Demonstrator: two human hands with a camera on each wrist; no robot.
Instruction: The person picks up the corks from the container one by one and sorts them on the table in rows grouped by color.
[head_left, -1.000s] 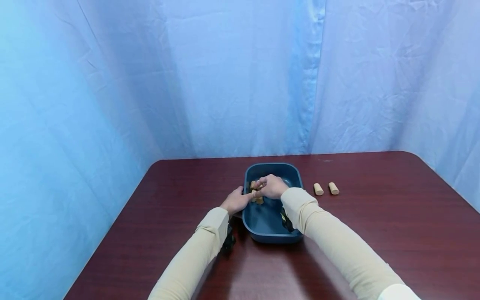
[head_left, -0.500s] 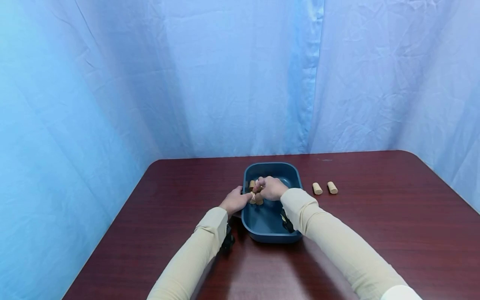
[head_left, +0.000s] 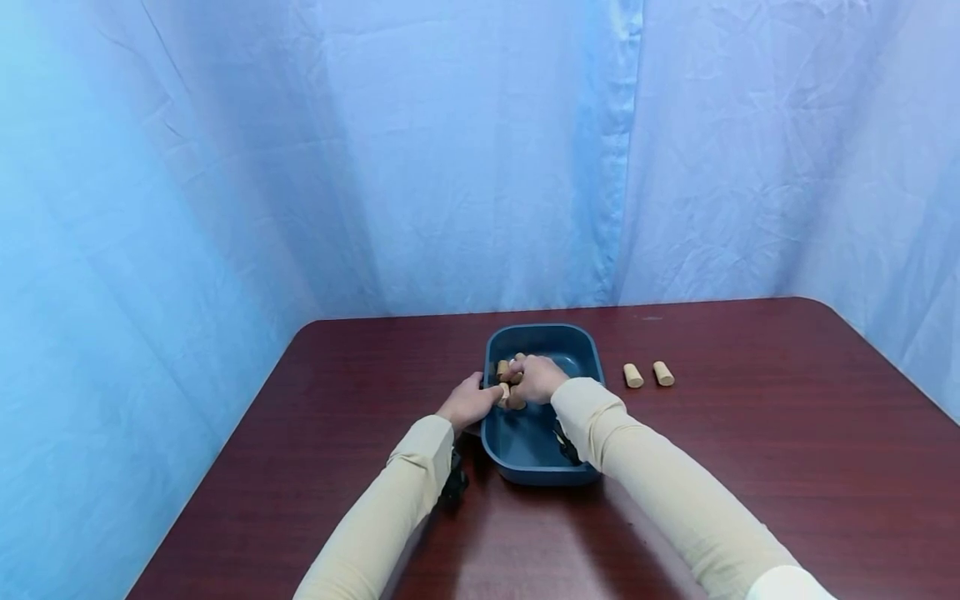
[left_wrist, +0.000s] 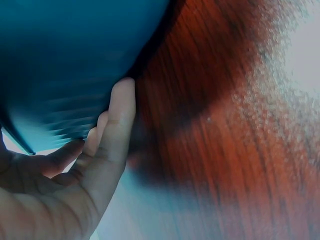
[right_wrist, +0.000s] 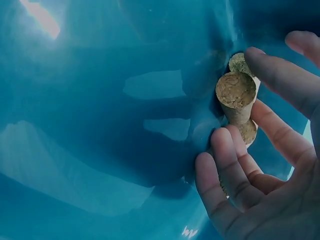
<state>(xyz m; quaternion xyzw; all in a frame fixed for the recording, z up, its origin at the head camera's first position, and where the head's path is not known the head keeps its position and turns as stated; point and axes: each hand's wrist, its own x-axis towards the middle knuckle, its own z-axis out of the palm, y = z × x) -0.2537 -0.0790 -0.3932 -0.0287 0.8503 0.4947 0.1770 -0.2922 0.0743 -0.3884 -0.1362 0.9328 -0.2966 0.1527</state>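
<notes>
In the head view my left hand [head_left: 467,402] grips the left wall of a dark blue rectangular bin [head_left: 536,475]. Its thumb lies over the rim by the corks, and the left wrist view has its fingers [left_wrist: 120,112] against the outer wall. My right hand [head_left: 538,379] reaches into the bin at the left side. In the right wrist view its thumb and a finger pinch a tapered cork [right_wrist: 236,92] standing on end. Another cork [right_wrist: 248,131] shows beside it, and the rest of the group is partly covered by the fingers.
Two pale corks, a nearer one [head_left: 633,376] and one to its right [head_left: 663,373], lie on the table right of the bin. The dark red table [head_left: 750,433] ends at a back edge before light blue curtains [head_left: 480,167].
My right hand has shifted slightly down and left over the corks inside the bin. The left hand keeps its hold on the wall, and the two corks on the table stay put.
</notes>
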